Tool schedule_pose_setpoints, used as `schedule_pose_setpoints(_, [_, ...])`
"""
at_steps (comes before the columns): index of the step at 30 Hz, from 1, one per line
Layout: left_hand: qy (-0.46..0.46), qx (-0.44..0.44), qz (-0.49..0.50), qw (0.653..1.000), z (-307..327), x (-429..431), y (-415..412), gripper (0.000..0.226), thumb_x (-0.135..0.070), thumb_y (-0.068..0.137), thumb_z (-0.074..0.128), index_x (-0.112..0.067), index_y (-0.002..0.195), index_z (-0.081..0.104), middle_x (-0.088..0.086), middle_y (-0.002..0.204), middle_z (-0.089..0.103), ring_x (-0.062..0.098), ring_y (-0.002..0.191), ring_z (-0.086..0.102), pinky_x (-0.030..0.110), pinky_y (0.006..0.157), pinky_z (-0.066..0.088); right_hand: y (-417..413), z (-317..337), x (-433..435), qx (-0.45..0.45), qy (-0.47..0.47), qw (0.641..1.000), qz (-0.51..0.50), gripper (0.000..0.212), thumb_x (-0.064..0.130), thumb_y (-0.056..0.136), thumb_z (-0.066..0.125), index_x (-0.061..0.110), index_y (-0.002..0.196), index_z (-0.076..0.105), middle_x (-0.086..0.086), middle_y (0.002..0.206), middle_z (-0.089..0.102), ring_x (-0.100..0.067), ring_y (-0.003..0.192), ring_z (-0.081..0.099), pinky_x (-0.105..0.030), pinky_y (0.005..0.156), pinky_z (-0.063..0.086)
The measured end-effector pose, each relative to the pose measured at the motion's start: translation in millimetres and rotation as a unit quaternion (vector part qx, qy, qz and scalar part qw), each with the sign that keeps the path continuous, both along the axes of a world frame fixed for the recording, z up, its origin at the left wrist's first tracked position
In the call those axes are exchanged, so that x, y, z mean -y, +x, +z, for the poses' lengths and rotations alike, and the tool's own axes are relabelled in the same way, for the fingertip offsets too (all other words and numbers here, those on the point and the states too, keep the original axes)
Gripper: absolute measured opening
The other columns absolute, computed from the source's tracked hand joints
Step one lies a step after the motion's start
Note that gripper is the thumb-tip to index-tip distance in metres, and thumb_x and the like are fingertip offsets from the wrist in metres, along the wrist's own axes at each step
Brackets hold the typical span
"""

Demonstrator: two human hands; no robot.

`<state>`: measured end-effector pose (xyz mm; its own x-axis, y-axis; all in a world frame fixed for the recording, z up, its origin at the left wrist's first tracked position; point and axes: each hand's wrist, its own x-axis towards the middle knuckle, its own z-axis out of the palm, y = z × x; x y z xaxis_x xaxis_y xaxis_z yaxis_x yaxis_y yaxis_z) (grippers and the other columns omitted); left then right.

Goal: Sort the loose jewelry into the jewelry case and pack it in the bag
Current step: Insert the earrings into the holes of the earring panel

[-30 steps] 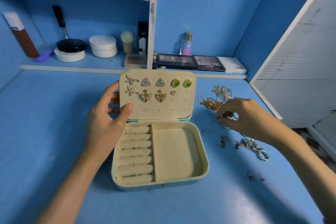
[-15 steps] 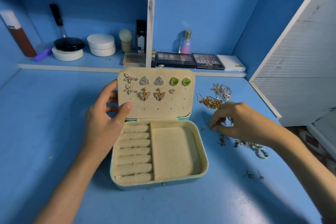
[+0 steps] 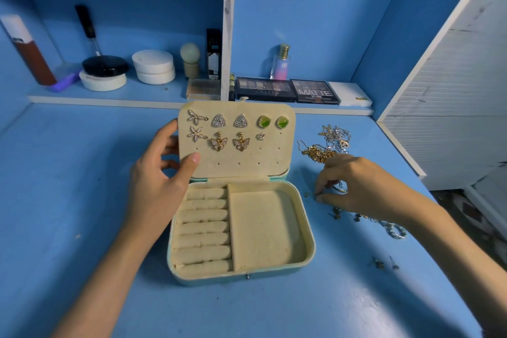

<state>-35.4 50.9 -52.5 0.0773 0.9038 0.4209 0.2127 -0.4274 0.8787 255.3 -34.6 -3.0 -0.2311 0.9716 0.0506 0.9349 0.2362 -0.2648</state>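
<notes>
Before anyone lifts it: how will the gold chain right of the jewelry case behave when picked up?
The gold chain lies in a limp heap, so it would probably droop, not hold shape. Its links look fine, likely light. It seems to overlap the silver chains and may drag them along.

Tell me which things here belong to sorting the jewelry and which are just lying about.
Job: jewelry case, held open by the left hand; earrings pinned in its lid; gold chain, silver chain and small pieces; right hand picking among them.
Lying about: eyeshadow palettes, perfume bottle, round compacts, powder brush on the shelf.
</notes>
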Motion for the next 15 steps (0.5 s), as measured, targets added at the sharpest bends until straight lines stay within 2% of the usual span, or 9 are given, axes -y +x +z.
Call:
schedule_pose_setpoints(5, [-0.003,0.001,0.004,1.000,0.7,0.7,0.4,0.047,-0.027,0.077,0.061,-0.040,0.122,0.053,-0.031,0.096,0.064,0.003,0.088,0.061,0.027,0.078,0.054,-3.6,-0.7,1.9,0.025,0.009,0.999,-0.033,0.004,0.031,0.078,0.073,0.027,0.077,0.071,0.011,0.076,0.055,-0.009,0.081,0.051,-0.034,0.066,0.047])
schedule_pose_setpoints(10, [-0.006,0.002,0.004,1.000,0.5,0.9,0.4,0.048,-0.027,0.077,0.062,-0.036,0.124,0.054,-0.030,0.097,0.064,0.006,0.088,0.062,0.031,0.080,0.053,-13.0,-0.8,5.9,0.087,0.018,0.994,-0.069,0.013,0.039,0.085,0.062,0.028,0.085,0.070,0.012,0.082,0.052,-0.009,0.091,0.049,-0.020,0.057,0.028])
schedule_pose_setpoints(15, [-0.007,0.002,0.000,1.000,1.2,1.2,0.6,0.046,-0.027,0.077,0.061,-0.040,0.120,0.052,-0.032,0.096,0.063,0.001,0.086,0.061,0.021,0.076,0.053,-20.0,-1.8,10.4,0.104,0.027,0.989,-0.100,0.014,0.039,0.088,0.056,0.031,0.088,0.067,0.012,0.084,0.052,-0.007,0.084,0.043,-0.026,0.063,0.036])
